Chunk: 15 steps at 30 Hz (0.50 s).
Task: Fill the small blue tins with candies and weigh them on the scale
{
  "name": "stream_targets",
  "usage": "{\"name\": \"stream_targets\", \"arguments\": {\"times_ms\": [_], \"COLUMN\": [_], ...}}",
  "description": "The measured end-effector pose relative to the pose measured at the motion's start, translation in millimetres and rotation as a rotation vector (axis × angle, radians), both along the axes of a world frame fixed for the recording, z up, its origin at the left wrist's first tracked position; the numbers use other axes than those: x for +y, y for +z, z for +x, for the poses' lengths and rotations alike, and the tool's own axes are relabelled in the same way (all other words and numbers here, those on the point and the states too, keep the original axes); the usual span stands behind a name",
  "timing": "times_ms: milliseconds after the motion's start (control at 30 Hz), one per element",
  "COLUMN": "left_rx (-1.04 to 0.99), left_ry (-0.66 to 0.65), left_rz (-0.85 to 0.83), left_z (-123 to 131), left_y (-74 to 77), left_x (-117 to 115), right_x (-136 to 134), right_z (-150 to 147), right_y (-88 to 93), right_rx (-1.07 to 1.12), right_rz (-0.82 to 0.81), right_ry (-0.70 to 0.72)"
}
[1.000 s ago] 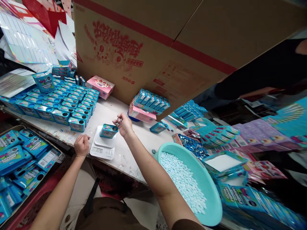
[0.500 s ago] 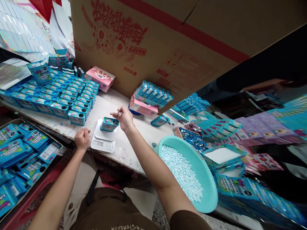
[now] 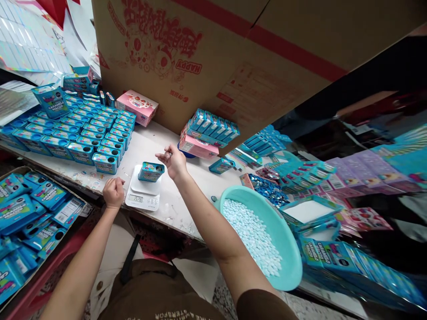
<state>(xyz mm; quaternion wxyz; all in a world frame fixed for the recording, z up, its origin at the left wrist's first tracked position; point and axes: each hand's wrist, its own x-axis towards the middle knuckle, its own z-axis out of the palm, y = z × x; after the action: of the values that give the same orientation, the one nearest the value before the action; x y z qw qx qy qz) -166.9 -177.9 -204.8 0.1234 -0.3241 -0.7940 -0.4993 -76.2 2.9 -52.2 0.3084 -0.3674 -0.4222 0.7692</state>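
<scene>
A small blue tin [image 3: 151,171] with an open round hole on top stands on a white digital scale [image 3: 143,194] at the table's near edge. My right hand [image 3: 172,161] hovers just right of the tin, fingers pinched on small pale candies. My left hand [image 3: 114,192] rests in a fist on the table edge, left of the scale; what it holds, if anything, is hidden. A teal basin [image 3: 287,249] full of pale blue candies sits by my right forearm.
Rows of blue tins [image 3: 76,133] fill the table's left. A big cardboard box [image 3: 233,53] looms behind. A pink box [image 3: 140,106] and more blue tins [image 3: 213,126] sit at its foot. A crate of blue packets [image 3: 30,213] is low left; stacked packaging lies right.
My right hand has shifted slightly over the tin's right side, still pinched. The left fist has stayed put. The view has tilted a little.
</scene>
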Motion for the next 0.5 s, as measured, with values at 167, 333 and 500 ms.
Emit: {"name": "stream_targets", "arguments": {"times_ms": [167, 333, 500], "left_rx": [0.007, 0.006, 0.002], "left_ry": [-0.001, 0.004, 0.001], "left_rz": [0.003, 0.000, -0.007], "left_z": [0.0, 0.2, 0.7], "left_y": [0.7, 1.5, 2.7], "left_x": [0.3, 0.1, 0.0], "right_x": [0.7, -0.6, -0.9], "right_z": [0.0, -0.2, 0.4], "right_y": [-0.1, -0.7, -0.9], "right_rx": [-0.008, -0.010, -0.006], "right_rz": [-0.011, -0.017, -0.025], "right_ry": [-0.010, 0.000, 0.007]}}
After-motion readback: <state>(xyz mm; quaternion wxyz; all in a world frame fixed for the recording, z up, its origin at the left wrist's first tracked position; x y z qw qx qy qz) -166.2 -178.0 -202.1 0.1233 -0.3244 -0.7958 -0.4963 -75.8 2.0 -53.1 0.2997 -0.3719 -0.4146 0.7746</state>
